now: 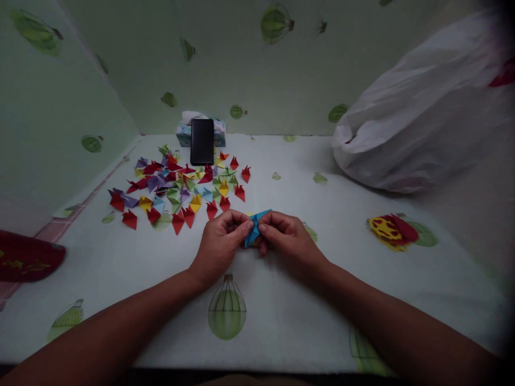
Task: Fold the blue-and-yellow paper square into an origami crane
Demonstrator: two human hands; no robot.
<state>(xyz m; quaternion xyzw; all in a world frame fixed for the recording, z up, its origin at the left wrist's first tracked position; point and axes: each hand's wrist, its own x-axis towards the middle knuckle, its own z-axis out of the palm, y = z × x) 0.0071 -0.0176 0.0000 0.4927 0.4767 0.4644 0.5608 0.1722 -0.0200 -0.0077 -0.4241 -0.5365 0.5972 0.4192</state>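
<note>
A small piece of folded blue origami paper (254, 227) is held between both hands above the middle of the table. My left hand (226, 235) pinches its left side between thumb and forefinger. On the other side, my right hand (288, 234) grips it the same way, thumb on top. The blue paper has pointed ends, one toward the upper right and one toward the lower left. Just beyond my left hand lie many folded paper cranes (188, 216) in red, yellow, green, purple and blue, spread in a loose group.
A black phone (202, 142) leans on a tissue box (184, 134) behind the cranes. At the right stands a large white plastic bag (386, 128); nearer are red and yellow paper cut-outs (387, 230). A dark red object (30, 256) sits at the left edge. Walls enclose the white table (177, 321).
</note>
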